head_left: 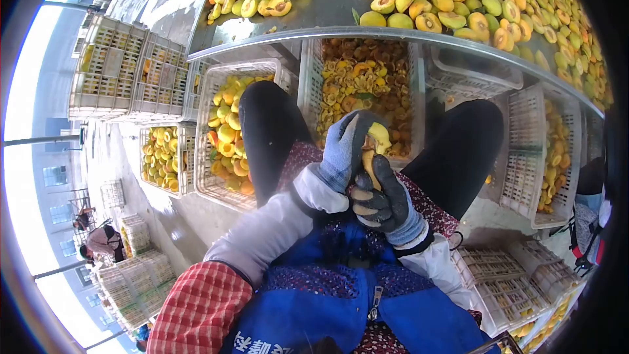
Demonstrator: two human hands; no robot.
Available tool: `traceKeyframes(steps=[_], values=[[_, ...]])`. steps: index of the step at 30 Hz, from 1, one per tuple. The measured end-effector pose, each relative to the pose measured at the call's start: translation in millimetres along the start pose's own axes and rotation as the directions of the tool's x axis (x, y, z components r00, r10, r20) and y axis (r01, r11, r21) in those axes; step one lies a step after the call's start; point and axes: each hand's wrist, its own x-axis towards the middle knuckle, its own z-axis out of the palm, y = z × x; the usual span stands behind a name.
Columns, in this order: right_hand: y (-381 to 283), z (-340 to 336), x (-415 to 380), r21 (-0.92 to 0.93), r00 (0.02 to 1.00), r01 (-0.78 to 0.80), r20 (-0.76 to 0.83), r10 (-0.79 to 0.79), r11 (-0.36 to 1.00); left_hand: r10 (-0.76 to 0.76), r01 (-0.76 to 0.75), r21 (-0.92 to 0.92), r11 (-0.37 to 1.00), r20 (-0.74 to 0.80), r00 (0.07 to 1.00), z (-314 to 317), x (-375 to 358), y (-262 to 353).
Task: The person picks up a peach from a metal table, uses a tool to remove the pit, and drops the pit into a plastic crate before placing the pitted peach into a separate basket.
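Both of my hands wear dark-palmed gloves with blue-grey backs, and they meet above my lap. My left hand [347, 147] is closed around a yellow peach [379, 136], which shows a brownish cut area facing my right hand. My right hand [385, 202] is wrapped round a tan handle-like tool [371, 165] that points up at the peach. The tool's working end is hidden against the fruit. Below my hands, between my knees, stands a crate [417, 101] of brownish peach pieces and pits.
A metal table [308, 19] with many halved peaches spans the front, its edge above my knees. Crates of peach halves stand left [202, 147] and right [517, 157]. Stacked crates [108, 72] rise at far left, others [498, 278] at lower right. A person [105, 241] is at far left.
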Motion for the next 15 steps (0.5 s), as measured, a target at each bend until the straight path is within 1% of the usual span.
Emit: traceKeyframes(steps=[1,2,3,5,9,10,11,12,13,14,15], values=[[-1,0,1,-0.018,1.0,0.005,-0.014,-0.005,1.0,-0.033,0.032,-0.013,0.999,-0.09,0.995,1,-3,-3],[0,0,3,-0.023,0.999,0.015,-0.034,-0.015,1.0,-0.092,0.094,0.008,0.996,-0.102,0.991,0,-6,-4],[0,0,3,-0.028,0.999,0.012,-0.033,-0.013,1.0,-0.088,0.089,0.007,0.996,-0.106,0.991,0,-6,-4],[-1,0,5,-0.117,0.998,0.057,-0.007,-0.058,0.991,0.003,0.004,0.092,0.996,-0.082,0.997,-3,-7,-2],[3,0,2,-0.147,0.996,0.076,-0.025,-0.081,0.986,0.05,-0.034,0.124,0.992,-0.126,0.991,-13,-9,-20],[5,6,-1,-0.263,0.989,0.137,-0.009,-0.145,0.955,-0.359,0.257,-0.438,0.862,-0.167,0.918,-27,-7,-20],[5,12,-2,-0.377,0.979,0.193,0.018,-0.201,0.906,-0.675,0.372,-0.848,0.379,0.022,0.737,-37,-4,-19],[3,17,0,-0.44,0.959,0.21,-0.08,-0.271,0.873,-0.672,0.355,-0.731,0.582,-0.187,0.717,-39,2,-13],[2,16,4,-0.438,0.959,0.21,-0.082,-0.272,0.874,-0.62,0.367,-0.658,0.658,-0.196,0.76,-42,0,10],[-1,13,11,-0.372,0.919,0.165,-0.278,-0.279,0.913,-0.507,0.281,-0.626,0.728,-0.216,0.834,-50,-6,4],[-5,13,17,-0.303,0.848,0.135,-0.458,-0.268,0.943,-0.378,0.179,-0.591,0.786,-0.231,0.896,-60,-9,-1]])
